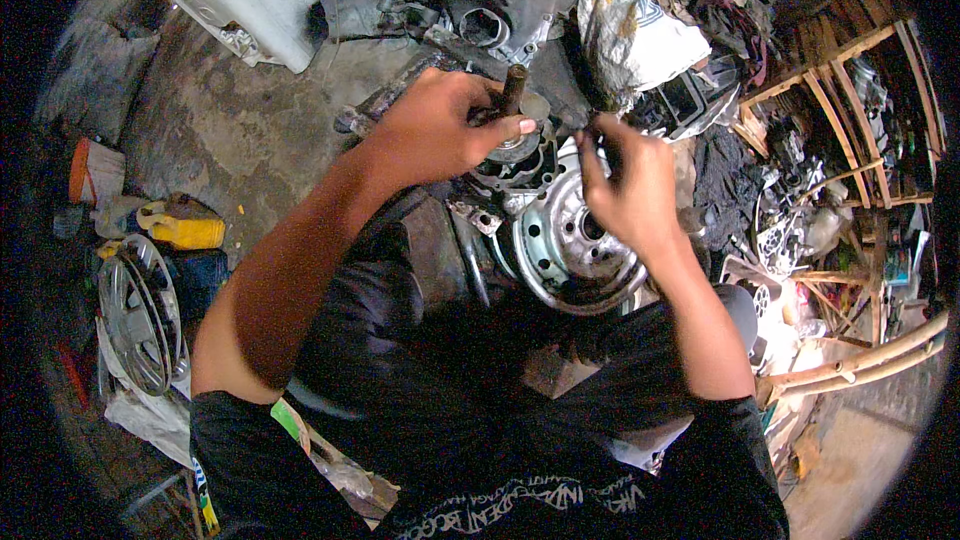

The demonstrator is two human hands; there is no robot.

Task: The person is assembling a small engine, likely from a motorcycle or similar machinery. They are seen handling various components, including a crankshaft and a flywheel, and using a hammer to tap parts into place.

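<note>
My left hand (445, 125) is closed at a short upright metal shaft (514, 90), the thumb in front of it and the fingers partly hidden behind. The shaft stands over an open engine casing (510, 170) in front of me. Over the right side of that casing is my right hand (638, 185), its fingers curled together and blurred. Whatever small dark thing they hold is too unclear to name. Just below this hand lies a silvery steel wheel rim (575, 270) with round holes, partly covered by the hand.
Larger greasy engine covers (490, 0) lie beyond my hands, with a white sack (640, 25) to their right. A pale plastic box (255, 5) stands at the far left. Wheel covers (140, 315) and a yellow bottle (185, 225) are at left; a wooden rack (840, 130) holds parts at right.
</note>
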